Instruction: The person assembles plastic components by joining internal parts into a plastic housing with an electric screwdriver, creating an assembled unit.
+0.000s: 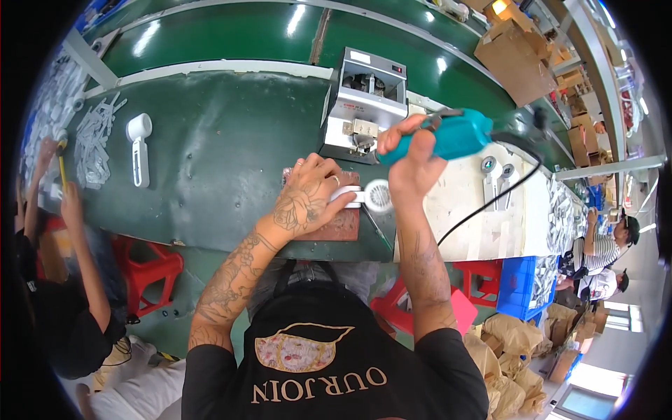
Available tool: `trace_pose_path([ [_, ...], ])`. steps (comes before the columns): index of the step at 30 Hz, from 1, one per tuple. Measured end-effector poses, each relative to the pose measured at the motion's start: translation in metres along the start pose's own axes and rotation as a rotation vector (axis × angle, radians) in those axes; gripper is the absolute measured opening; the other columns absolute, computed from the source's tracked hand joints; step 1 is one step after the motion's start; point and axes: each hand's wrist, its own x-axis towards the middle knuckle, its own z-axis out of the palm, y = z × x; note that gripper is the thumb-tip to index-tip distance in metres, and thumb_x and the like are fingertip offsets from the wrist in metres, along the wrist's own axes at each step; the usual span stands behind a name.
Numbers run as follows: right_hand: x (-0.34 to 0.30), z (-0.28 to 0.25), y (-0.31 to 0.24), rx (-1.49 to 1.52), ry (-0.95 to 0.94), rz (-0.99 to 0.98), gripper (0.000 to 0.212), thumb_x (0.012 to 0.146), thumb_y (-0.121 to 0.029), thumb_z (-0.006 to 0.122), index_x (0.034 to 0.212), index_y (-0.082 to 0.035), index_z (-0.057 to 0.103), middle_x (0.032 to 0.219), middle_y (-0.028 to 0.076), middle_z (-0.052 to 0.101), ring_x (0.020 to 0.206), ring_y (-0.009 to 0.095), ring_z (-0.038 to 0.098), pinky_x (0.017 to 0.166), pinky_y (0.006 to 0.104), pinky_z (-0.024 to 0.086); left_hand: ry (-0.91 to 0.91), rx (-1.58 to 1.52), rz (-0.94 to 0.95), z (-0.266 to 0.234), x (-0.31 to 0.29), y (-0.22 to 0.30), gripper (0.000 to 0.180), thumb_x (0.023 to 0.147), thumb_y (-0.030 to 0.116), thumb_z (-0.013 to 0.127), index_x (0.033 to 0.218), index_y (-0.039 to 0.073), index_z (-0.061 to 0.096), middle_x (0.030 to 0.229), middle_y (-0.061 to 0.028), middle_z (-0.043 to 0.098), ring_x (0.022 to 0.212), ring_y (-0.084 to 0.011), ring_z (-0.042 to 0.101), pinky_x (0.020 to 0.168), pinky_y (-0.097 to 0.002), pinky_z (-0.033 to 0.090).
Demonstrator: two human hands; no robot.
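My left hand (305, 194) presses down on a white handheld fan (379, 197), its fingers wrapped over the handle. The fan lies sideways, its round grilled head pointing right, partly over a reddish-brown pad (336, 229). Raised to the right of the fan, my right hand (418, 171) grips a teal electric screwdriver (462, 133) with a black cord. The tool is held roughly level and its tip is hard to make out. Just beyond my hands stands a grey screw feeder machine (364, 105).
Another white fan (140, 150) lies on the green bench at left, near a pile of clear plastic parts (98, 136). Two fans (491, 182) rest on the pale sheet at right. A co-worker's hands (70, 199) hold a yellow tool at far left. A blue crate (519, 287) stands lower right.
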Motion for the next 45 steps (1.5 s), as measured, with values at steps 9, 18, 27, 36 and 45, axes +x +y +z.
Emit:
trace_pose_path([
  [9,0.016,-0.002,0.037,-0.226,-0.06,0.008,0.047,0.096,-0.045,0.067,0.101,0.0,0.054,0.073,0.007,0.057,0.065,0.018,0.057,0.061,0.032,0.048,0.013,0.003,0.056,0.008,-0.007,-0.009,0.044,0.091,0.039,0.067,0.127,0.014,0.065,0.107,-0.0059,0.061,0.103,-0.0259,0.056,0.095,-0.0429,0.044],
  [18,-0.006,0.006,0.014,-0.232,0.0,0.179,0.047,0.097,-0.045,0.065,0.102,0.001,0.056,0.069,0.007,0.055,0.06,0.018,0.055,0.058,0.0321,0.047,0.016,0.011,0.016,0.008,-0.009,-0.012,0.046,0.09,0.042,0.067,0.126,0.013,0.066,0.107,-0.0069,0.061,0.105,-0.0276,0.057,0.097,-0.044,0.044],
  [27,-0.025,-0.003,0.005,-0.1,-0.032,0.225,0.043,0.094,-0.034,0.072,0.108,0.005,0.058,0.076,0.006,0.059,0.067,0.015,0.059,0.061,0.0294,0.049,0.004,-0.003,0.009,0.007,-0.007,-0.01,0.046,0.09,0.043,0.067,0.126,0.014,0.066,0.107,-0.007,0.062,0.105,-0.0281,0.057,0.097,-0.0452,0.045],
  [36,-0.033,-0.005,0.019,-0.119,-0.031,0.207,0.038,0.098,-0.037,0.065,0.097,-0.001,0.053,0.072,0.007,0.054,0.062,0.017,0.052,0.059,0.0334,0.047,-0.02,0.06,0.002,0.006,-0.006,-0.006,0.046,0.09,0.042,0.066,0.125,0.012,0.064,0.108,-0.0074,0.061,0.107,-0.0286,0.057,0.097,-0.0456,0.045],
  [45,-0.027,-0.002,0.015,-0.238,-0.012,0.208,0.037,0.101,-0.037,0.06,0.101,0.0,0.053,0.073,0.007,0.054,0.061,0.016,0.052,0.058,0.033,0.047,0.072,0.075,0.066,0.011,-0.006,-0.01,0.041,0.087,0.039,0.07,0.117,0.01,0.066,0.106,-0.0076,0.061,0.099,-0.0287,0.056,0.088,-0.0427,0.045],
])
